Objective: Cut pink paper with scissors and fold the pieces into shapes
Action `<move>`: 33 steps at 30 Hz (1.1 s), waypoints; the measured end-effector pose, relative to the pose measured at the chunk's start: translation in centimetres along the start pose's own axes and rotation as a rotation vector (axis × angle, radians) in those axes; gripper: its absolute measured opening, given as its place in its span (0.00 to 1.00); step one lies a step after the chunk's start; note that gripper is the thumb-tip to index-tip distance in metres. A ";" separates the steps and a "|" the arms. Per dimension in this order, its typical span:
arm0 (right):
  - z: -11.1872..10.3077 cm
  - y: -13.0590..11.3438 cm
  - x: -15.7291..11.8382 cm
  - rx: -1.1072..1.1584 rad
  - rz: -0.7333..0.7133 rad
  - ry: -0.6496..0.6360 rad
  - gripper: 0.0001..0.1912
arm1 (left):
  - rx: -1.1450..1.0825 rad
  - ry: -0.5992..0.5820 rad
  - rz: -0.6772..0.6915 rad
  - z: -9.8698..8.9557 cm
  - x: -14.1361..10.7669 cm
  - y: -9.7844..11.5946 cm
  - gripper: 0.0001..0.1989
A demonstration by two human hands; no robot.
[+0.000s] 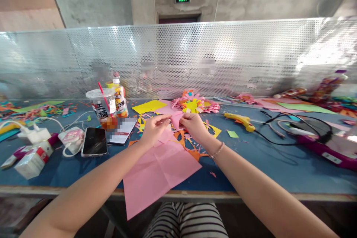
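Note:
Between my two hands, above the middle of the table, is a small folded piece of pink paper (176, 119). My left hand (155, 129) pinches its left side with thumb and forefinger. The fingers of my right hand (193, 125) are closed on its right side. Below them a large pink sheet (158, 173) with crease lines lies on the table, one corner hanging over the front edge. Just behind my hands sits a bunch of paper flowers, with a yellow flower (193, 106) in front. Orange paper scraps (195, 152) lie beside my right wrist.
At left are a phone (95, 141), a second lit phone (122, 131), a drink cup (102, 109), a bottle (120, 98) and chargers with cables. A yellow glue gun (240, 120) and its black cord lie at right. A perforated metal screen (173, 59) stands behind.

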State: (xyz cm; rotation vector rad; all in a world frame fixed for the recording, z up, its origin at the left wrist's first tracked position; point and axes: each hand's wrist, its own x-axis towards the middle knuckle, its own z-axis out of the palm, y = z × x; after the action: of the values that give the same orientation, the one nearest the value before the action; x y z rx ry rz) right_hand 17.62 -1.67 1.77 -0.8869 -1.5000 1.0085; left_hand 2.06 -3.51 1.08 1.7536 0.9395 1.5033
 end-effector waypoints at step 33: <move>0.6 0.0 -0.9 -0.590 -0.498 0.022 0.09 | 0.175 0.033 0.373 0.5 -0.3 -0.3 0.09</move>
State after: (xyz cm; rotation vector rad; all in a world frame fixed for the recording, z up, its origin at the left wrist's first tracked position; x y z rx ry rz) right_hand 17.14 -2.62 1.43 -0.8481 -1.9115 0.1858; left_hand 2.51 -3.60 0.55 2.1268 0.8112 1.7261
